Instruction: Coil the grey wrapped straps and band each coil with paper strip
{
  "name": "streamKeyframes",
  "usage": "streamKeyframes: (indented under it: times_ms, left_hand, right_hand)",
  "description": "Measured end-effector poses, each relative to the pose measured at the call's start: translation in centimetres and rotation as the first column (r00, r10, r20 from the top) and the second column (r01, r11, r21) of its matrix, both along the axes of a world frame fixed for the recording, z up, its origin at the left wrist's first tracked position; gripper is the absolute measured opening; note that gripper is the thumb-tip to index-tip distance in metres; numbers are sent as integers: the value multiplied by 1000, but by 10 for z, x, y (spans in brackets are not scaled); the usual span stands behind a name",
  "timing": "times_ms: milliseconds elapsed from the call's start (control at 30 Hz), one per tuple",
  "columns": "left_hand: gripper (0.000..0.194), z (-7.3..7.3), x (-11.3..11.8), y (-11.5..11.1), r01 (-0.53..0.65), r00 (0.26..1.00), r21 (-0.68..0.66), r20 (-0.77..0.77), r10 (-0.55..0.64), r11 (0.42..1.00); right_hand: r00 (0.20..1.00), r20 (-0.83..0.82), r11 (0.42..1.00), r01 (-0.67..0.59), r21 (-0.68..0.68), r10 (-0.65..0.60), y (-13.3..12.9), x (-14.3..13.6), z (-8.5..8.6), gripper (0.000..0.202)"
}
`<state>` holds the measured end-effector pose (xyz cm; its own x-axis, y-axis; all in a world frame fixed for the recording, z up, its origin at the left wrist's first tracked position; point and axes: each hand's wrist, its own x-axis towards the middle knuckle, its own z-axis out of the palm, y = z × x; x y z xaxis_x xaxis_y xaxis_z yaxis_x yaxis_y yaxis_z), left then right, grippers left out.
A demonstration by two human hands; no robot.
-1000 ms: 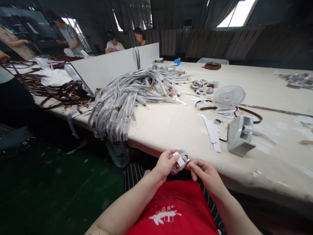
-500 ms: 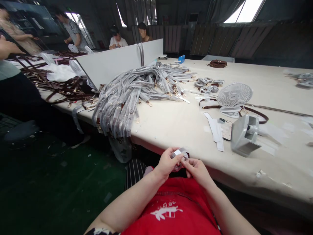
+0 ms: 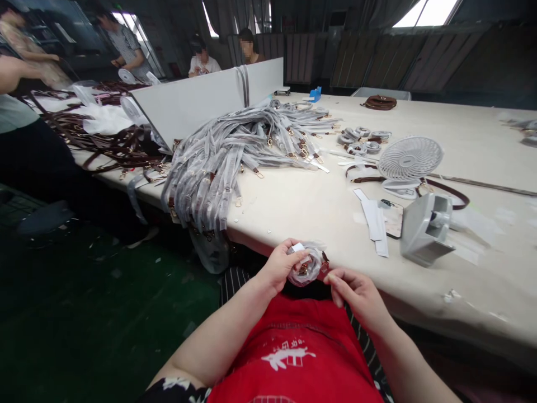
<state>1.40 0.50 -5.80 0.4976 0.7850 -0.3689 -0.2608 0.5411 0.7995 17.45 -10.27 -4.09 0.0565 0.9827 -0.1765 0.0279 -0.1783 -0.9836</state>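
A strap, wound into a coil and wrapped in clear plastic, is held over the table's front edge. My left hand grips the coil from its left side, thumb on top beside a small white slip. Gold-coloured metal shows inside the coil. At the coil's right a dark brown end piece sticks out. My right hand pinches at the lower edge of that end, thumb and forefinger together; the exact contact is too small to make out.
Plastic-sleeved straps lie heaped by a white divider. To the right are coiled straps, a fan, paper strips, a phone and a grey tape dispenser. Several people work beyond and at left.
My right hand has drawn away to the right, from the coil's middle to its brown end. The coil now shows more fully in my left hand. The view has shifted slightly.
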Motion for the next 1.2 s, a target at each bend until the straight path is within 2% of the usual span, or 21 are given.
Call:
streamKeyframes:
  times_ms: [133,367,600,833,933,1100,1200]
  left_hand:
    - [44,-2,5,-8,34,999,-74,39,-31,997]
    - [44,-10,8,-11,-23,998,-143,56,31,989]
    - [39,-13,13,-15,-58,997,-151,37,64,987]
    - [43,-8,17,-21,-94,995,-65,25,96,993]
    - [47,-7,17,-24,-96,994,6,-44,96,995]
    - [45,-11,16,-23,-97,992,79,-69,103,992]
    - [47,-10,12,-17,-82,993,137,-74,93,987]
  right_hand:
    - [996,-71,996,58,69,-53,13,-17,-1,32]
    - [988,88,992,130,0,-129,18,-31,-12,38]
    - [977,149,985,160,-56,-150,22,-32,-17,43]
    - [962,188,972,219,-84,-200,24,-32,-19,44]
    - [959,202,969,223,-104,-199,25,-30,-21,44]
    - [973,200,972,152,-178,-116,27,-24,-29,51]
    - [979,197,968,105,-229,-60,24,-18,-26,52]
